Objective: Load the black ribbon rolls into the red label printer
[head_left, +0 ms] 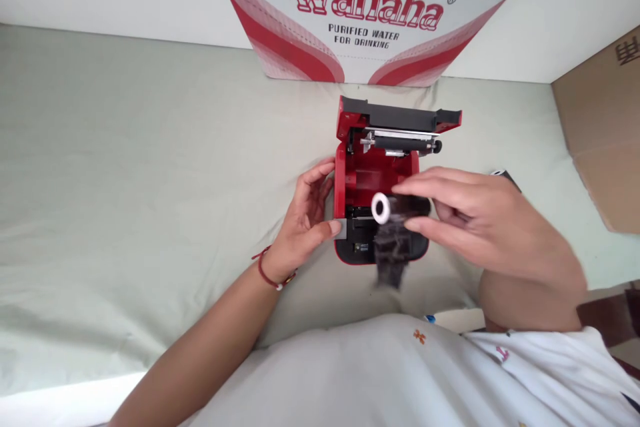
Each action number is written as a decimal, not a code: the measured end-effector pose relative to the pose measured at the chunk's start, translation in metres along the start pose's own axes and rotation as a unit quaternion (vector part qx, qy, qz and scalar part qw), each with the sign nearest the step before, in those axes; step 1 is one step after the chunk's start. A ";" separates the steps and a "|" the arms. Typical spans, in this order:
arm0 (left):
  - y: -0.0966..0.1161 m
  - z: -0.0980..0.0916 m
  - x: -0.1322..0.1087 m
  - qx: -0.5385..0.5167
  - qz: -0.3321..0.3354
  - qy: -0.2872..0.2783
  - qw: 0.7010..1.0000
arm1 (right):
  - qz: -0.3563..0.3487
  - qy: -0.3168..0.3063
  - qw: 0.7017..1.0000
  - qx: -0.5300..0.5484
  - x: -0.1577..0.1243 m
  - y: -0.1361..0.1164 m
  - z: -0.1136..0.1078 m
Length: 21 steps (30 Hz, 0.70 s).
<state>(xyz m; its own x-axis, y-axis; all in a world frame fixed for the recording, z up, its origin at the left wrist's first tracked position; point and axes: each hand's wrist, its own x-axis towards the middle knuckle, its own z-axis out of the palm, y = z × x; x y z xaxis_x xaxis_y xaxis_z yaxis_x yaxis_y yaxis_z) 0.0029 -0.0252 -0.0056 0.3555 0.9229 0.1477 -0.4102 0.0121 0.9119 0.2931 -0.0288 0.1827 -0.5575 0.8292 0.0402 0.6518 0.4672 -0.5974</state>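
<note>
A small red and black printer (356, 177) sits on the pale green cloth with its lid (400, 117) flipped open toward the back. My left hand (305, 220) grips the printer's left side, thumb on the front corner. My right hand (475, 220) hovers over the open compartment, pinching a dark roll with a white core (381, 208). A loose dark strip (393, 253) hangs from the roll over the printer's front.
A white and red "Wahaha" water carton (370, 7) leans against the wall behind the printer. A brown cardboard box (605, 133) stands at the right. The pale green cloth (125, 180) spreads wide to the left.
</note>
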 end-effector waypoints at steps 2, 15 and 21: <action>-0.002 0.000 0.000 -0.005 0.005 -0.001 1.000 | 0.024 0.033 0.995 -0.088 0.010 -0.002 0.020; -0.003 -0.001 0.000 -0.003 0.004 -0.013 1.000 | 0.103 0.050 0.942 -0.316 0.036 0.008 0.056; -0.003 0.001 -0.003 0.036 0.038 -0.014 0.999 | -0.090 0.097 0.988 -0.080 0.011 0.002 0.039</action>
<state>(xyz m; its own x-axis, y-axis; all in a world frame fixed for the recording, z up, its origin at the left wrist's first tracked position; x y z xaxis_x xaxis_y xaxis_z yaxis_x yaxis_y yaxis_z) 0.0037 -0.0287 -0.0082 0.3488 0.9094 0.2264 -0.3755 -0.0856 0.9228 0.2682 -0.0304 0.1507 -0.5729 0.7638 0.2974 0.6323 0.6427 -0.4326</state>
